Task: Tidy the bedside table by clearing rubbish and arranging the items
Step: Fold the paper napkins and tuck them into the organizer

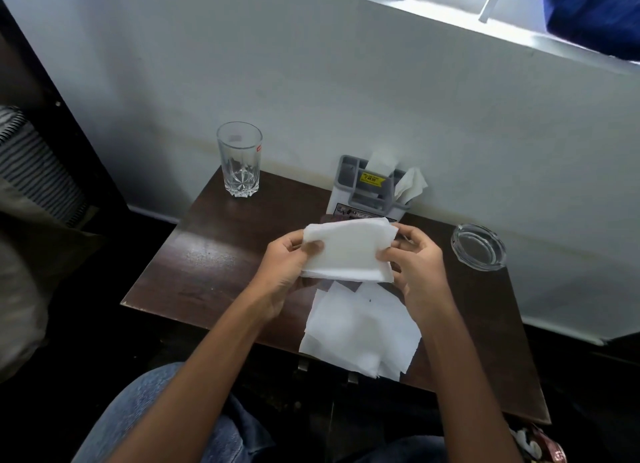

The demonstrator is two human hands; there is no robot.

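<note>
I hold a white tissue [348, 251] up in the air, just over the middle of the counter [207, 265]. My left hand [282, 275] grips its left edge, with my thumb on top and my fingers curled under. My right hand [419, 265] pinches its right edge the same way. The two hands are apart, one on each side, and the tissue is folded flat between them.

Right under it, a messy pile of tissues [360, 334] lies on the counter. Some of them hang over the near edge (the sheets point every which way).

Behind the tissue I hold stands a grey holder [367, 192] with a yellow sticker [372, 178] on it. More white paper [412, 184] pokes out of its top and its right side.

A tall glass [239, 163] stands upright at the far left corner, close to the wall [311, 82]. A round glass ashtray [479, 246] sits on the right side, near my right hand but not touching it.

My knees in blue jeans [138, 410] are at the bottom. A striped cloth [31, 158] shows on the far left, and something dark blue [595, 12] is at the top right by the bright window.
</note>
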